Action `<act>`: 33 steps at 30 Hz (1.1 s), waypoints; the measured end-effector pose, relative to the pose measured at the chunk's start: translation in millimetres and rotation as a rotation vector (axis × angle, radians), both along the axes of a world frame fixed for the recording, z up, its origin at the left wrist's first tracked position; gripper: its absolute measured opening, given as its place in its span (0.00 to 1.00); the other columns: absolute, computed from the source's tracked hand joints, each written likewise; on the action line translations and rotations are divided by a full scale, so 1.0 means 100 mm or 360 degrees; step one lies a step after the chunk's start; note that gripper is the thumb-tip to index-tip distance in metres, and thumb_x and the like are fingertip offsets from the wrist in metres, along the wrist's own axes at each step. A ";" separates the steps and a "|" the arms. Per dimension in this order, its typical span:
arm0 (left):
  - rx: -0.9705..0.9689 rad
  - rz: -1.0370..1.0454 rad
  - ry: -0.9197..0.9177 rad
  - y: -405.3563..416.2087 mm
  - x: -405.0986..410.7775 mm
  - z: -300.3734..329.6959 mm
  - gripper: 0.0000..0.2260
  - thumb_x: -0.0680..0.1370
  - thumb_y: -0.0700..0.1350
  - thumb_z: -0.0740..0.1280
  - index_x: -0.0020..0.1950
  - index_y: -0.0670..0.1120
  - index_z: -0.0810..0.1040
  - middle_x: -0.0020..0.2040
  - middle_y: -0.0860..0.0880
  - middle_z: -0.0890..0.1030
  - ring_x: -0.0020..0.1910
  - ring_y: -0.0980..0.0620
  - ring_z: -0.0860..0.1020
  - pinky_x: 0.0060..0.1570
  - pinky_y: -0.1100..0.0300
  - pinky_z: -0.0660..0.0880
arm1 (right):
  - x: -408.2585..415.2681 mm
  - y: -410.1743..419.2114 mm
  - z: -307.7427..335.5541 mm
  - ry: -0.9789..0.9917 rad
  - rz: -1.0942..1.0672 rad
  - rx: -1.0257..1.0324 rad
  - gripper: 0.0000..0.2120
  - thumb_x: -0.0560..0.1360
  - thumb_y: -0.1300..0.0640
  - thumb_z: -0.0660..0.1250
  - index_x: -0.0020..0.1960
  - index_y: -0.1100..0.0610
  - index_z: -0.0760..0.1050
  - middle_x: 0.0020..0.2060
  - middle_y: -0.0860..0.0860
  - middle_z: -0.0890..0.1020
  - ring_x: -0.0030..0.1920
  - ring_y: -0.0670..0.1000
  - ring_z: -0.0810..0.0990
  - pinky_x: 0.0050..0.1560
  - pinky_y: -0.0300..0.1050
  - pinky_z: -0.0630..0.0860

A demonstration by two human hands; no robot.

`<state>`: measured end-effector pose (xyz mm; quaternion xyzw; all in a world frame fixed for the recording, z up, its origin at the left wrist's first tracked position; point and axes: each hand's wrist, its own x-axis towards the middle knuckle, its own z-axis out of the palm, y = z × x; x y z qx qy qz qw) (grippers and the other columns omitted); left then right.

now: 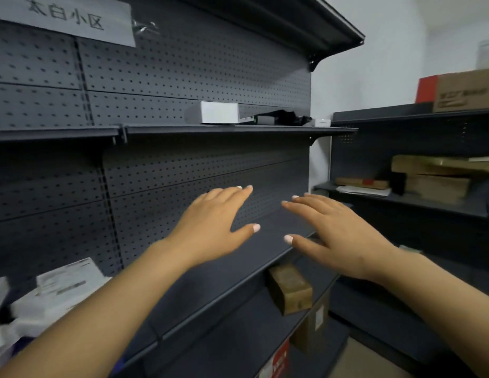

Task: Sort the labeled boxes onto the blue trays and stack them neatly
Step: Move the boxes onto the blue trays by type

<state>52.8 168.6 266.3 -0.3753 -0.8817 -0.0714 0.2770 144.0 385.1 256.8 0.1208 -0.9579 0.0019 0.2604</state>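
- Forearms fill the bottom edge; left hand [210, 227] and right hand [338, 236] hover flat over the middle shelf [237, 268], fingers straight and slightly spread, holding nothing.
- Labeled white boxes [65, 279] sit at lower left on the same shelf level, blurred; label text unreadable. No blue tray in view.
- Best next move, as I judge it: reach left for one box, grip both short sides, keep label face up.
- Shelving is dark matte steel, pegboard back [183, 72] with regular holes.
- White carton [218, 112] on the upper shelf, smooth card, sharp-edged.
- Brown cardboard box [289, 289] on the shelf below, scuffed, rectangular.
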 end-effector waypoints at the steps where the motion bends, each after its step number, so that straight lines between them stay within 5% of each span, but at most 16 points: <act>1: 0.0013 -0.0007 0.0027 0.08 -0.11 0.04 0.33 0.77 0.65 0.56 0.77 0.55 0.50 0.76 0.55 0.57 0.74 0.55 0.56 0.72 0.55 0.56 | -0.10 0.09 0.03 0.0010 -0.0004 0.0007 0.32 0.76 0.34 0.51 0.76 0.43 0.52 0.75 0.44 0.57 0.75 0.45 0.51 0.71 0.39 0.47; 17: -0.0062 0.0219 0.0266 0.83 -1.28 0.17 0.36 0.73 0.69 0.45 0.78 0.55 0.46 0.77 0.56 0.52 0.75 0.56 0.49 0.73 0.56 0.42 | -1.68 1.02 0.26 0.0131 0.0205 -0.0069 0.35 0.72 0.31 0.45 0.76 0.44 0.55 0.75 0.45 0.60 0.75 0.46 0.53 0.73 0.43 0.52; 27: 0.0000 0.0649 0.0345 1.23 -1.16 0.14 0.35 0.75 0.67 0.49 0.78 0.54 0.48 0.77 0.54 0.54 0.75 0.55 0.52 0.71 0.56 0.40 | -2.28 1.50 0.51 0.0199 0.0655 -0.0007 0.36 0.71 0.31 0.45 0.76 0.45 0.54 0.75 0.46 0.59 0.75 0.46 0.53 0.73 0.41 0.49; 33: 0.0035 0.0922 0.0331 1.53 -0.91 0.04 0.34 0.75 0.67 0.49 0.78 0.53 0.50 0.77 0.53 0.55 0.75 0.54 0.54 0.71 0.55 0.42 | -2.44 1.71 0.58 0.0159 0.0922 -0.0016 0.31 0.76 0.36 0.54 0.76 0.44 0.52 0.76 0.44 0.56 0.76 0.44 0.49 0.74 0.42 0.49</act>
